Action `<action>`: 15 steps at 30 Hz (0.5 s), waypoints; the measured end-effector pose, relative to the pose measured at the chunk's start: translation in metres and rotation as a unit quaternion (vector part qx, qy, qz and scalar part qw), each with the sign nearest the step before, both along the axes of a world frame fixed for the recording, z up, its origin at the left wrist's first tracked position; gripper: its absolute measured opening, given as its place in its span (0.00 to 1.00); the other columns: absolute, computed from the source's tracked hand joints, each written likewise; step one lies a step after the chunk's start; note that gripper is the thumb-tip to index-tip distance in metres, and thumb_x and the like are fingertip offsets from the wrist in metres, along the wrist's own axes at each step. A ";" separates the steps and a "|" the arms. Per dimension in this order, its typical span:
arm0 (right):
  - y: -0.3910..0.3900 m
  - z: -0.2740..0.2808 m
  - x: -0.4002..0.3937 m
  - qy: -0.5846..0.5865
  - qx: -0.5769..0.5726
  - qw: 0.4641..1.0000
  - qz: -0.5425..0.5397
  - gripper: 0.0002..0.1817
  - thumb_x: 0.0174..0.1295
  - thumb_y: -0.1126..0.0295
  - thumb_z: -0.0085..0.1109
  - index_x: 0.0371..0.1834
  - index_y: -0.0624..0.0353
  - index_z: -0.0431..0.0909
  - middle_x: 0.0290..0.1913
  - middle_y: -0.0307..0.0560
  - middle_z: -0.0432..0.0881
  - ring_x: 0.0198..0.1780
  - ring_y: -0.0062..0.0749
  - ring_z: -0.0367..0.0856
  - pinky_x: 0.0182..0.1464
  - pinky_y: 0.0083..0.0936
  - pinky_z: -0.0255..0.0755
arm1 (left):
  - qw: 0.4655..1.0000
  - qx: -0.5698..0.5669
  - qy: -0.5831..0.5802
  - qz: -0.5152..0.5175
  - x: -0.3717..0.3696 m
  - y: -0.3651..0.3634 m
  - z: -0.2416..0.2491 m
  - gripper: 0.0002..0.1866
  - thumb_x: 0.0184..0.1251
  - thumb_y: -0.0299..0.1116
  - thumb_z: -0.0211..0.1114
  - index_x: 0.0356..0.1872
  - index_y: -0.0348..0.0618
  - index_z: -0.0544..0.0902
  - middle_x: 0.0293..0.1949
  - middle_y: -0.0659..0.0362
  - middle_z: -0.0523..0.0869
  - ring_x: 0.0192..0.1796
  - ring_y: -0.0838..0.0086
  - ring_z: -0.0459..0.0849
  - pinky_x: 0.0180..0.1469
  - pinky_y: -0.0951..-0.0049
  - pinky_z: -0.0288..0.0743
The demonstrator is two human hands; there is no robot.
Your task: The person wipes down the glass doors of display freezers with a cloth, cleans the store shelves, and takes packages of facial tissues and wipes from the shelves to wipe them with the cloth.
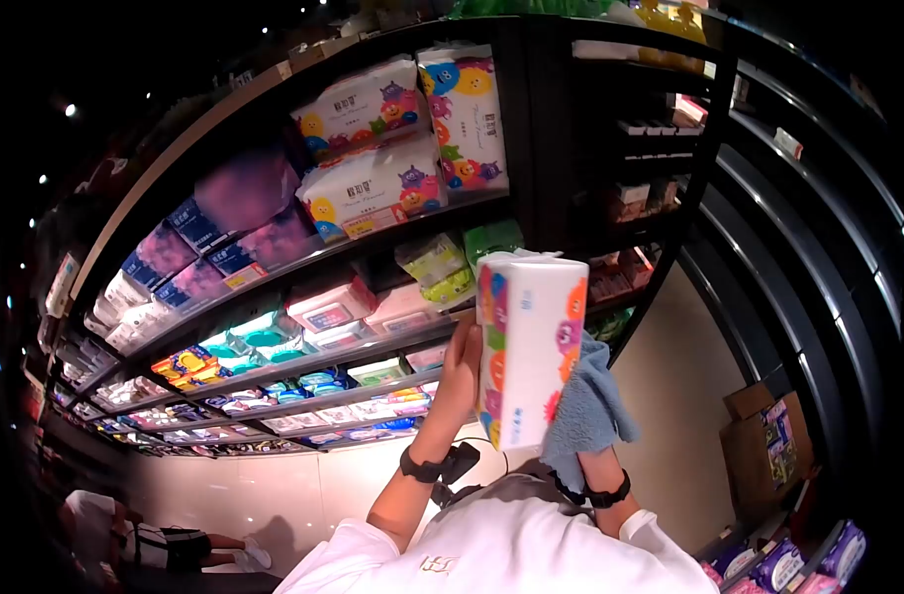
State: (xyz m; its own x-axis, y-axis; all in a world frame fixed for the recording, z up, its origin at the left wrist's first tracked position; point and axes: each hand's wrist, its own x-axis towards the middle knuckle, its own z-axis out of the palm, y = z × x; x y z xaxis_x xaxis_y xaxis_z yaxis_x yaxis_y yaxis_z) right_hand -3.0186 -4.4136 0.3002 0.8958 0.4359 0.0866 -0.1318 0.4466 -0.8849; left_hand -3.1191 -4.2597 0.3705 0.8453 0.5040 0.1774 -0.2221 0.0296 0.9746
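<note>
In front of my chest I hold a white pack of tissues (533, 346) printed with colourful cartoon monsters, its long side upright. My left hand (460, 364) is closed on the pack's left side, fingers partly behind it. A blue-grey cloth (592, 401) drapes over my right hand (598, 462) and lies against the pack's right side. The cloth hides the right fingers; it hangs bunched from that hand.
Shelves ahead hold similar monster-printed tissue packs (373, 188), purple packs (249, 193) and several rows of wipes (333, 302). Dark shelving (818, 257) curves along the right. A cardboard box (749, 450) stands on the floor. Another person (165, 540) is at lower left.
</note>
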 end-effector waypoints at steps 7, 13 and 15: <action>-0.004 0.006 -0.036 -0.029 0.005 0.998 0.061 0.23 0.75 0.68 0.60 0.69 0.63 0.67 0.61 0.44 0.77 0.57 0.26 0.77 0.61 0.23 0.75 | 0.936 0.352 0.013 0.015 -0.031 -0.020 0.012 0.72 0.52 0.49 0.80 0.84 0.42 0.32 0.82 0.45 0.49 0.83 0.54 0.53 0.80 0.55 0.55; -0.042 0.059 -0.017 -0.229 -0.242 0.942 0.040 0.26 0.70 0.67 0.63 0.70 0.59 0.70 0.58 0.47 0.81 0.58 0.34 0.80 0.63 0.26 0.77 | 0.991 0.043 0.019 -0.128 -0.044 -0.035 0.049 0.60 0.58 0.34 0.72 0.84 0.47 0.38 0.75 0.48 0.63 0.78 0.59 0.62 0.75 0.55 0.63; -0.043 0.074 -0.003 -0.298 -0.262 0.918 0.020 0.26 0.70 0.67 0.64 0.69 0.59 0.70 0.58 0.47 0.81 0.57 0.34 0.80 0.63 0.26 0.77 | 0.988 -0.037 0.056 -0.140 -0.055 -0.028 0.025 0.52 0.61 0.41 0.70 0.82 0.43 0.48 0.72 0.50 0.68 0.73 0.62 0.69 0.72 0.60 0.67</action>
State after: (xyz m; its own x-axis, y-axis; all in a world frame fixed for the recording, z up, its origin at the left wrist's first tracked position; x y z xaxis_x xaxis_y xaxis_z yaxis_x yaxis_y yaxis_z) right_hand -3.0216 -4.4569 0.3745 0.7400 0.5884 0.3258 0.4386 -0.0550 -0.8970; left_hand -3.1743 -4.2874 0.3951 0.9657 0.2556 0.0462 -0.0861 0.1473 0.9853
